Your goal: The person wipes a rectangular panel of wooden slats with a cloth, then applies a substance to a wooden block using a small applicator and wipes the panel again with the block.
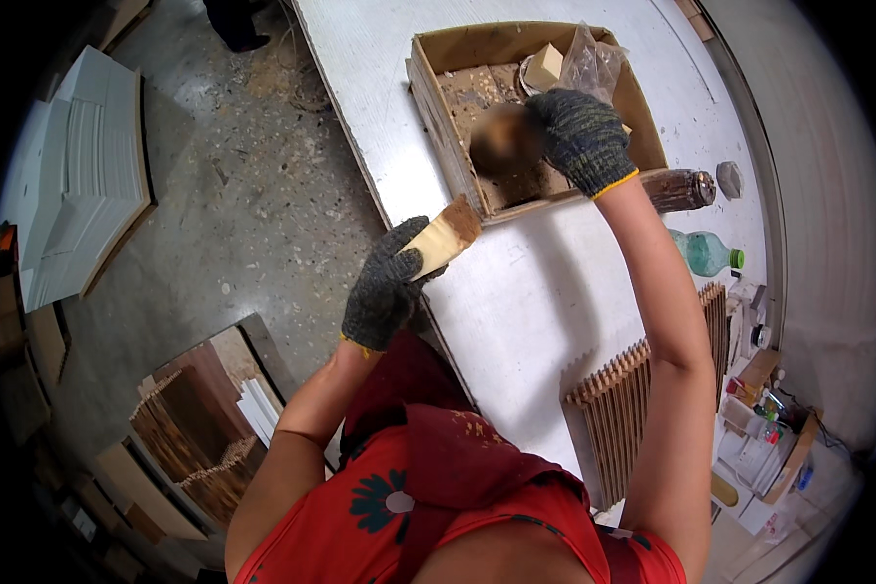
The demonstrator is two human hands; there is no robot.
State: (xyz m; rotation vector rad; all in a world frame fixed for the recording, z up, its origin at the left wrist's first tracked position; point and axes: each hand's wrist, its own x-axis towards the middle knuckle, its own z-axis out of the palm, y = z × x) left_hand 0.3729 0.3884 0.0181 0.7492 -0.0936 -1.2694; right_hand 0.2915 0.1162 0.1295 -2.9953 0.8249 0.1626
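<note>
In my gloved left hand (384, 287), over the table's left edge, is a cream sponge block (440, 245) with a brown-stained end. The fingers are wrapped round its pale part. My gloved right hand (584, 136) reaches into an open cardboard box (426, 92) on the table. Its fingers are curled beside a round brown thing (504, 141), which is blurred; whether they grip it I cannot make out. Behind that hand, in the box, are another cream block (543, 68) and a crumpled clear plastic bag (594, 63).
Right of the box a dark brown bottle (681, 190) and a green-capped bottle (708, 253) lie on the white table (516, 321). Slatted brown pieces (618, 419) stand under my right arm. White panels (88, 175) and brown boards (200, 419) are stacked at left.
</note>
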